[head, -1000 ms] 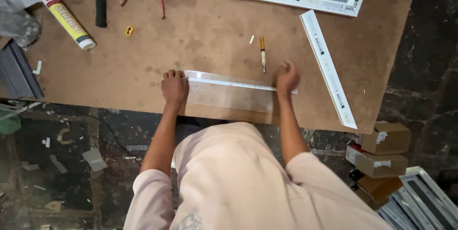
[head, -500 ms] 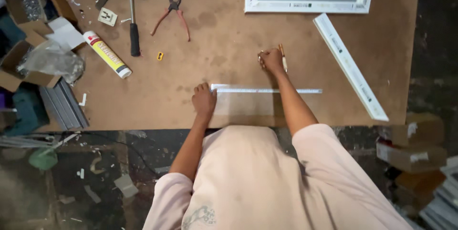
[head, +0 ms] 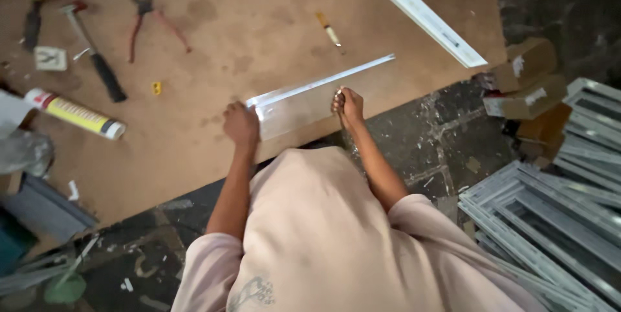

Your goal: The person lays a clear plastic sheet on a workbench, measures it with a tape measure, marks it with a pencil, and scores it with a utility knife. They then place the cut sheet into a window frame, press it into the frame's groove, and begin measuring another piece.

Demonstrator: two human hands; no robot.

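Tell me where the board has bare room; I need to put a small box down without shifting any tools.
The widest bare patch lies mid-board, between the red-handled pliers, the small screwdriver and the metal strip under the left hand and right hand. Another lies near the front edge, below the sealant tube. The far-left corner, around the hammer, is crowded.

You are seeing through a single head-worn camera, looking steeply down past your own chest at the near edge of the fibreboard workbench (head: pixel 194 157). It is sitting close, tilting the bench diagonally and taking in the floor and stacked aluminium frames (head: pixel 550 221) on the right; the far side seems cropped.
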